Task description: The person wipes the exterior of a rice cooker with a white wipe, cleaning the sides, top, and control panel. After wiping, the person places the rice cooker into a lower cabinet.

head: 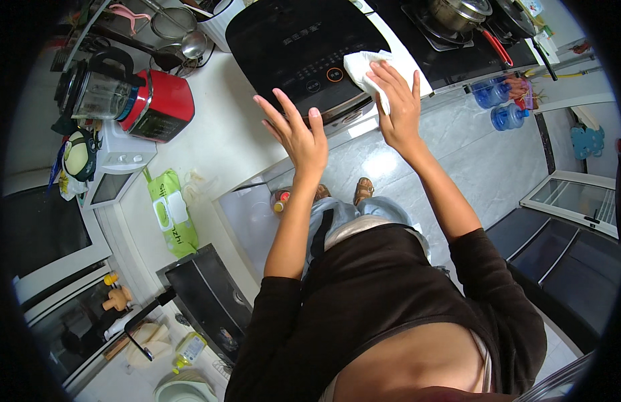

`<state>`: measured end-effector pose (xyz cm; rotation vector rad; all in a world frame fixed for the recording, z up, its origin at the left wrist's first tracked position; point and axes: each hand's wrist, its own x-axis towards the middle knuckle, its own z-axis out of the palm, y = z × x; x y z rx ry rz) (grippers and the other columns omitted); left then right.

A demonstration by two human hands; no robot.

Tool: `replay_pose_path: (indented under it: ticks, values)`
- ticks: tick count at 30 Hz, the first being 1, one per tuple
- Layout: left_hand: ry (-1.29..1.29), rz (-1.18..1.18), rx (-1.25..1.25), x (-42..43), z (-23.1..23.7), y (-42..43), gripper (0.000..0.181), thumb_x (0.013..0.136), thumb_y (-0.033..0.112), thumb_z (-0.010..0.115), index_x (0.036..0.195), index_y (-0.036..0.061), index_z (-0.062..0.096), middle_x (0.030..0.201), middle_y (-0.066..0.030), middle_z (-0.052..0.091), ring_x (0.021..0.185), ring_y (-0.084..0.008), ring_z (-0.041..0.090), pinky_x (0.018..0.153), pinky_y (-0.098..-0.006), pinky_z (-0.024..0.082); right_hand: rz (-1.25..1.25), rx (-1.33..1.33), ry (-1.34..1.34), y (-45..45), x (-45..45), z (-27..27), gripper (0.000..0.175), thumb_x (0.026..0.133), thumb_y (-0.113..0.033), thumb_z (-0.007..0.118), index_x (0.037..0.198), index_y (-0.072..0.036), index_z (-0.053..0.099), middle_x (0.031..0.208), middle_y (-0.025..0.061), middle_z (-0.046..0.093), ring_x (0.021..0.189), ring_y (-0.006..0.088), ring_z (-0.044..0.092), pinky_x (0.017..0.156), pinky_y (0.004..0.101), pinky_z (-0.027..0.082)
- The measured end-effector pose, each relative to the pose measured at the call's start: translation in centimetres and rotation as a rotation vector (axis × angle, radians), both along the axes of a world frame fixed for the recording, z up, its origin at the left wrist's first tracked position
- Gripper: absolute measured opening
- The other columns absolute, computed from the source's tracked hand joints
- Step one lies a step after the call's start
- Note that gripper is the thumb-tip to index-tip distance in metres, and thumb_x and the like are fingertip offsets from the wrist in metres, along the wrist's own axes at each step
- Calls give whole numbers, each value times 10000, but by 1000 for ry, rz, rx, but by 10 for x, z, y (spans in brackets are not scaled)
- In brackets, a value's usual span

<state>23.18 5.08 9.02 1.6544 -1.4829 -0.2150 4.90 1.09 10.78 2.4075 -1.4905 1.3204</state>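
Note:
A white wipe (pixel 363 70) lies under the fingers of my right hand (pixel 398 108), at the right front corner of a black electric appliance (pixel 285 47) with a control panel on its lid. The wipe is bunched, and part of it hangs down past the corner. My left hand (pixel 300 133) is raised with fingers spread, by the appliance's left front edge, and holds nothing. Whether its fingertips touch the appliance I cannot tell. The appliance stands on the white countertop (pixel 215 115).
To the left are a red-based blender (pixel 165 103), a small white oven (pixel 122 166) and a green wipes pack (pixel 172 211). A black sink (pixel 205 286) is at lower left. On the black cooktop (pixel 406 35) at right, a steel pot (pixel 453 15) has a red handle (pixel 496 47) sticking out.

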Motion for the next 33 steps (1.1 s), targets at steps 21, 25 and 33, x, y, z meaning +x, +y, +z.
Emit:
replay_pose_path:
  ticks: [21,25,33]
  values:
    - [78,-73,-34,13,20,10,721,954,251,515,1561,76,166,1614,-232,-37,1497,-395,-15,1165,-582,21,-251,672,-1488,4,-82,23,459,938,-325,622,1276,-27,535,1234,120,590,1138,237,562,941,390,484]
    - [87,-70,-71,17,25,5,704,954,247,516,1553,65,195,1614,-236,-12,1496,-401,-7,1164,-579,13,-177,733,-1450,-1,-78,9,337,937,-283,648,1175,-46,621,1113,76,641,955,181,617,844,286,493]
    - [-43,-115,-58,18,17,-11,667,966,282,494,1543,66,239,1618,-214,70,1496,-397,39,1160,-590,27,-140,80,-250,-12,-5,13,393,829,4,667,1208,-39,573,1177,170,627,1060,304,638,913,363,495]
